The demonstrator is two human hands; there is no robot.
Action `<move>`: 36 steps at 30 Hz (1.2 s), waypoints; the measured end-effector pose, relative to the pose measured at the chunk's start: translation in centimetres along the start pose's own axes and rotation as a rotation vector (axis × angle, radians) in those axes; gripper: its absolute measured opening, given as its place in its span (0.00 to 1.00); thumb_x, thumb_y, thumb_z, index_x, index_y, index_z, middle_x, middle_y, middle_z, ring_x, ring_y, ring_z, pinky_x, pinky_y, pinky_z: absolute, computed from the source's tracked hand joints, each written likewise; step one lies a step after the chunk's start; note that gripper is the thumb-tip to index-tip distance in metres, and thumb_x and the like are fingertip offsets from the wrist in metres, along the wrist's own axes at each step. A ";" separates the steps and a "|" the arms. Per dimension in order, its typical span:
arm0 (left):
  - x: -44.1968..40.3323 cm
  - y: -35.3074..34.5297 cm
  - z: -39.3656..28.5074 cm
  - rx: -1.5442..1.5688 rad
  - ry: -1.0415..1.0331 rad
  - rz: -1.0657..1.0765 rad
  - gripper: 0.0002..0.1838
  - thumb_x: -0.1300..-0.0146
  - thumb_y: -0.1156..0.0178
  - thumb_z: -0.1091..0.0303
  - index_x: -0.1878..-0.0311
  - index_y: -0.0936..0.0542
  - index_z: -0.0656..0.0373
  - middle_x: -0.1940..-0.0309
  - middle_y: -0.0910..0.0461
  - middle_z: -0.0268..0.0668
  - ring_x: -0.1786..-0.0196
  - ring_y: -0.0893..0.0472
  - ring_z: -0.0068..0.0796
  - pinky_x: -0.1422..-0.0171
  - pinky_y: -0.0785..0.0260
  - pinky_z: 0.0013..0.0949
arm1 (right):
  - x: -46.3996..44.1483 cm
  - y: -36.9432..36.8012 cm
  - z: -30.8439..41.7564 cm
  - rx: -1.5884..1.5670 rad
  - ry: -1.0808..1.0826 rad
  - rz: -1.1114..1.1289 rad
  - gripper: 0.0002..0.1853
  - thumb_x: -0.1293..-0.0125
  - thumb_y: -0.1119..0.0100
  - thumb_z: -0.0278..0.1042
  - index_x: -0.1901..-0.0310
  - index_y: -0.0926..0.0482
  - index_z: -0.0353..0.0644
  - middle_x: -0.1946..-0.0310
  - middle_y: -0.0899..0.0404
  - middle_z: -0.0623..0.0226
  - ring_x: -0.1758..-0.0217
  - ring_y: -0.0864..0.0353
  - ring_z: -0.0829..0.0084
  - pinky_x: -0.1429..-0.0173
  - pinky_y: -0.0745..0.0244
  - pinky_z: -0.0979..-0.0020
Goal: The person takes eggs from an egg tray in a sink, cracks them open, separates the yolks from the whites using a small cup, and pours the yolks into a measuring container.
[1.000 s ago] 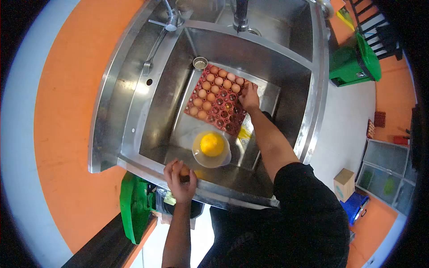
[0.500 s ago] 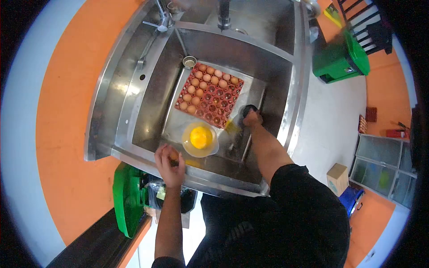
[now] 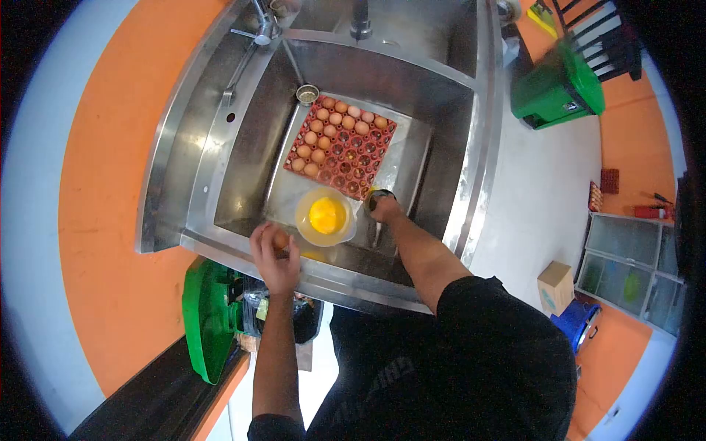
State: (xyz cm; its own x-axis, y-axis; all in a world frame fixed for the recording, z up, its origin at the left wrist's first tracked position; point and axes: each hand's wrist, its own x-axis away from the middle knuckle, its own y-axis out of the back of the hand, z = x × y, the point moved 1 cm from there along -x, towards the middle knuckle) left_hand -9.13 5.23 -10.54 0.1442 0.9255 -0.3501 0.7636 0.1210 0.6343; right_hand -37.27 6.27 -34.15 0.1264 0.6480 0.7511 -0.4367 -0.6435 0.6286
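Observation:
A brown egg [image 3: 280,239] sits in the curled fingers of my left hand [image 3: 274,263], over the sink's near edge. My right hand [image 3: 384,211] grips a dark, rounded utensil [image 3: 382,194] whose exact kind I cannot make out. It is just right of a translucent plastic bowl [image 3: 347,234] holding bright yellow egg [image 3: 326,215]. Behind the bowl lies a red egg tray [image 3: 351,156]. Brown eggs [image 3: 315,126] fill its far and left cells, while its nearer right cells hold no eggs.
The stainless sink basin [image 3: 441,125] surrounds the tray and bowl. A small round metal cup [image 3: 307,94] stands at its back left corner, near the faucet [image 3: 265,29]. Below the near rim is a bin with a raised green lid [image 3: 202,320]. Another green bin [image 3: 555,88] stands right.
My right hand has moved left with the dark utensil, from the basin's right side to beside the bowl and the tray's near corner. My left hand still holds the egg.

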 end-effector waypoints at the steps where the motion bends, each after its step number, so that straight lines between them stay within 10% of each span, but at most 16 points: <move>1: 0.0 0.1 -0.2 -0.024 -0.002 0.003 0.23 0.47 0.34 0.78 0.46 0.25 0.59 0.46 0.28 0.48 0.42 0.26 0.49 0.37 0.32 0.45 | -1.6 -1.7 -1.1 0.036 -0.010 0.022 0.35 0.45 0.44 0.50 0.35 0.29 0.43 0.35 0.30 0.52 0.32 0.31 0.54 0.29 0.35 0.57; 12: -0.4 0.2 -0.9 -0.032 -0.036 0.009 0.20 0.48 0.37 0.79 0.49 0.25 0.60 0.46 0.29 0.49 0.43 0.26 0.51 0.38 0.32 0.44 | 2.0 1.5 0.3 -0.090 0.146 -0.073 0.32 0.51 0.41 0.48 0.42 0.22 0.41 0.49 0.20 0.46 0.44 0.21 0.52 0.40 0.27 0.59; 18: -0.6 0.2 -2.0 0.055 -0.075 0.087 0.18 0.47 0.40 0.80 0.52 0.27 0.62 0.47 0.28 0.49 0.43 0.26 0.49 0.35 0.35 0.43 | 7.2 7.3 -1.3 -0.647 0.165 -0.281 0.24 0.44 0.38 0.50 0.51 0.19 0.39 0.57 0.19 0.54 0.53 0.21 0.57 0.48 0.25 0.61; 21: 0.2 -3.9 -4.2 0.383 0.054 0.126 0.19 0.44 0.40 0.80 0.48 0.28 0.63 0.47 0.28 0.47 0.41 0.27 0.43 0.33 0.37 0.39 | 9.8 7.8 -2.6 -1.082 0.227 -0.429 0.20 0.42 0.36 0.36 0.52 0.21 0.32 0.71 0.21 0.71 0.68 0.25 0.80 0.60 0.27 0.77; 28: 1.9 -15.4 -6.0 0.751 0.501 0.372 0.25 0.34 0.40 0.73 0.36 0.33 0.62 0.41 0.30 0.40 0.39 0.29 0.33 0.34 0.36 0.33 | 15.2 9.9 -3.6 -1.298 0.394 -0.415 0.26 0.38 0.34 0.27 0.40 0.29 0.34 0.49 0.22 0.62 0.52 0.21 0.74 0.48 0.24 0.72; 36: 2.9 -18.7 -4.4 1.295 1.027 0.386 0.23 0.28 0.45 0.69 0.31 0.33 0.52 0.41 0.28 0.33 0.40 0.28 0.26 0.36 0.33 0.36 | 18.0 10.4 -1.8 -1.066 0.488 -0.742 0.22 0.36 0.39 0.27 0.40 0.27 0.37 0.50 0.22 0.57 0.48 0.21 0.64 0.44 0.26 0.69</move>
State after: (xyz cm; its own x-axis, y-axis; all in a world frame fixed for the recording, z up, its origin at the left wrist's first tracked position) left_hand -25.77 7.25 -20.37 0.3906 0.7259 0.5662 0.8348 -0.0201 -0.5501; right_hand -41.11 11.94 -14.49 0.4014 0.9155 0.0280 -0.8951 0.3857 0.2237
